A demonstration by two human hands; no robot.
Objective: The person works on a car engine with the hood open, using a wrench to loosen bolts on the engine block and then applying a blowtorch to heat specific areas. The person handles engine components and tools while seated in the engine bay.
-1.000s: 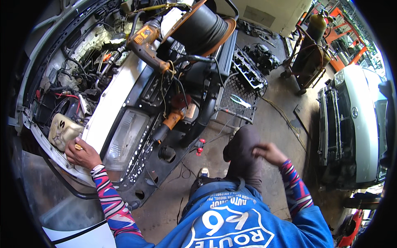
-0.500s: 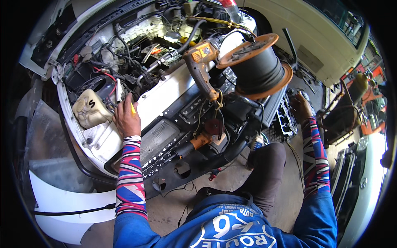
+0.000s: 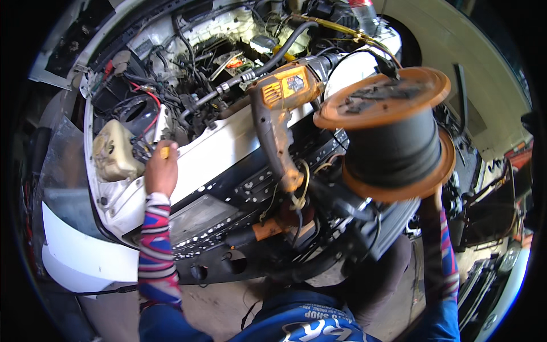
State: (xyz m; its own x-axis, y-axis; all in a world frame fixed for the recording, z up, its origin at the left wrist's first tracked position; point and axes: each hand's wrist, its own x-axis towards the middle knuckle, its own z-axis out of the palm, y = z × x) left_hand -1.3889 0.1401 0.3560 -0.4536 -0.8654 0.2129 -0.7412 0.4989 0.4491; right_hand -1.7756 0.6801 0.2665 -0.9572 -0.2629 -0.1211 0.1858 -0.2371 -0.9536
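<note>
My left hand [image 3: 161, 172] is at the front edge of the white car's engine bay, closed around a small yellow piece [image 3: 165, 152] whose kind I cannot make out. Beside that hand stands a cream plastic reservoir [image 3: 117, 151]. My right forearm reaches forward on the far right. A large orange spool [image 3: 393, 142] wound with black cable covers most of my right hand [image 3: 432, 206], so its fingers are hidden. An orange power drill [image 3: 288, 94] rests across the white front panel [image 3: 219, 137], its grip pointing toward me.
Hoses and wiring fill the engine bay [image 3: 196, 74]. A second orange-and-black power tool [image 3: 265, 231] lies on the black bumper frame [image 3: 222, 268]. A clear bottle with a red label [image 3: 364, 17] stands at the back. Another vehicle [image 3: 473, 68] stands at the far right.
The view has shifted closer, so the drill and spool look larger. My right hand, visible beside a metal engine part before, is now mostly behind the spool. My left hand still grips the yellow piece.
</note>
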